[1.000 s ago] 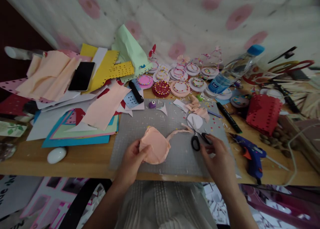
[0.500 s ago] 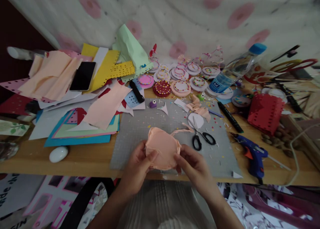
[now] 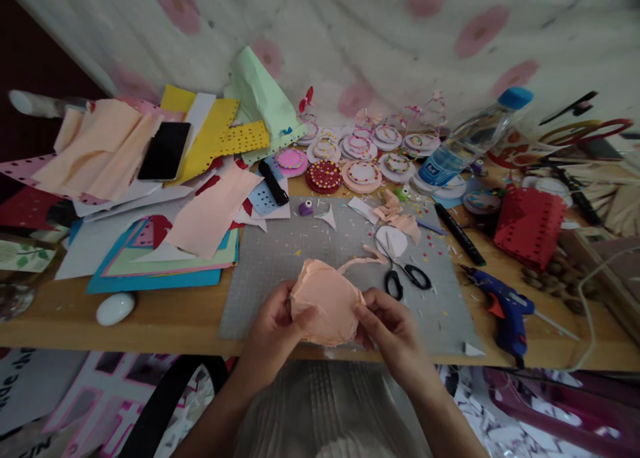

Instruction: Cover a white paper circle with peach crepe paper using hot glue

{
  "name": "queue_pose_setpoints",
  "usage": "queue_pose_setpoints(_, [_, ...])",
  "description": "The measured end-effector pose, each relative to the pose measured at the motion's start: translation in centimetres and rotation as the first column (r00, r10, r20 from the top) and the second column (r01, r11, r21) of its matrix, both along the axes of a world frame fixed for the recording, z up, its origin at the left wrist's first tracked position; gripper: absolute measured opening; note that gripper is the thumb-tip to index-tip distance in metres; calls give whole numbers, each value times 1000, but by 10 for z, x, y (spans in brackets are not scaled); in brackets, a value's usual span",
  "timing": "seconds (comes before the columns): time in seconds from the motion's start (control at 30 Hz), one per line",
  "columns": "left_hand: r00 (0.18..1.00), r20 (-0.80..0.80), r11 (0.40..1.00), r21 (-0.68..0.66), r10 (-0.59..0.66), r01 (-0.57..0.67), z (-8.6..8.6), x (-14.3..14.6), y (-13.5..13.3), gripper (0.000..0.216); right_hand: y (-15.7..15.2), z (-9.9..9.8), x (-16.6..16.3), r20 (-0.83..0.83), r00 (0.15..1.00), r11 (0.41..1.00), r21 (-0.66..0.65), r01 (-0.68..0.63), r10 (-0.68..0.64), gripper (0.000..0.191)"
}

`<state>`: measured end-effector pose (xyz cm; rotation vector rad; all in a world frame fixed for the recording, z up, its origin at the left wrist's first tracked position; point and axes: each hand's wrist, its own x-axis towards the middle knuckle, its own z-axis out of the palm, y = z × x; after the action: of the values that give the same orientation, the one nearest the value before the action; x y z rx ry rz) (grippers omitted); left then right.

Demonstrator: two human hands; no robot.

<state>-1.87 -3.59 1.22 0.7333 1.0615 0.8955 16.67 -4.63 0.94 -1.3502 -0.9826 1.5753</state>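
Note:
Between my hands is a round disc covered in peach crepe paper (image 3: 327,303), its edge crinkled and folded. My left hand (image 3: 277,325) grips its left side, thumb lying on the flat face. On the right edge, my right hand (image 3: 387,325) pinches the paper between thumb and fingers. The disc is held above the near edge of a grey cutting mat (image 3: 270,258). Just right of it on the mat lie black-handled scissors (image 3: 400,271), their blades over a white paper circle (image 3: 391,241). A thin peach paper strip (image 3: 363,258) runs behind the disc.
A blue glue gun (image 3: 505,308) and a black marker (image 3: 460,235) lie at right. Decorated discs (image 3: 324,177) and a water bottle (image 3: 467,138) stand behind. Coloured paper sheets (image 3: 165,281), a phone (image 3: 165,151) and a white egg-shaped object (image 3: 115,309) are at left.
The peach disc has turned slightly and dropped a little toward me. My right fingers have shifted along its edge and now pinch further round it.

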Motion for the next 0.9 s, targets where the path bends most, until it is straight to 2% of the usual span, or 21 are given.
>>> queue_pose_setpoints(0.1, [1000,-27,1000,5,3,-3,2,0,0,39,-1,-2,-2,-29,999,1000,21,19,-18,36])
queue_pose_setpoints(0.3, [996,-87,1000,15,23,-22,6,2,0,42,-2,-3,-5,70,979,962,215,170,-189,19])
queue_pose_setpoints(0.47, [997,-78,1000,25,11,-9,0,2,-2,41,-3,2,0,158,965,948,274,160,-208,20])
queue_pose_setpoints(0.57, [996,-93,997,75,-17,24,-5,-2,-3,36,-3,5,3,221,954,929,352,116,-202,16])
queue_pose_setpoints(0.67, [977,-201,977,183,-70,108,-3,-10,0,29,-2,7,5,365,911,872,490,-14,-190,12])
queue_pose_setpoints(0.8, [886,-444,880,359,-132,310,3,-13,7,28,0,7,2,496,846,714,664,-223,-197,19])
queue_pose_setpoints(0.83, [876,-460,868,365,-148,338,4,-12,8,27,0,7,1,504,843,686,682,-253,-189,21])
queue_pose_setpoints(0.9, [885,-425,880,327,-188,344,4,-8,8,23,0,7,-1,501,848,667,693,-275,-171,22])
